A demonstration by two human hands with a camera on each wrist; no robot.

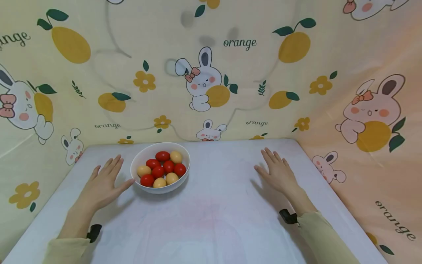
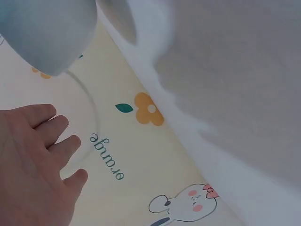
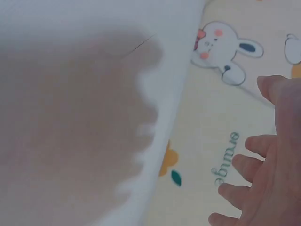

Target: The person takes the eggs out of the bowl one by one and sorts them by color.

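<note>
Both hands are bare with relaxed fingers and hold nothing: the left hand [image 1: 102, 189] has its thumb spread wide towards the white bowl [image 1: 134, 165], and the right hand [image 1: 280, 176] has its thumb apart from its fingers. Whether the left thumb touches the rim cannot be told. That bowl stands at 10 o'clock from the middle of the white table [image 1: 211, 223]. It holds six red cherry tomatoes [image 1: 158, 172] and four pale yellow round fruits [image 1: 176, 157]; an oval red one lies at 12 o'clock, with yellow ones at 1, 4, 6 and 9.

From the bowl, the left hand is between 8 and 9 o'clock, just beside it; the right hand is at 3, well apart. Each wrist has a black band [image 1: 288, 216] below a pale green sleeve [image 1: 326, 234]. Shadows of the hands fall on the table. Beyond its 12 o'clock edge rises a cream backdrop [image 1: 158, 22] printed with rabbits, oranges, flowers and the word "orange".
</note>
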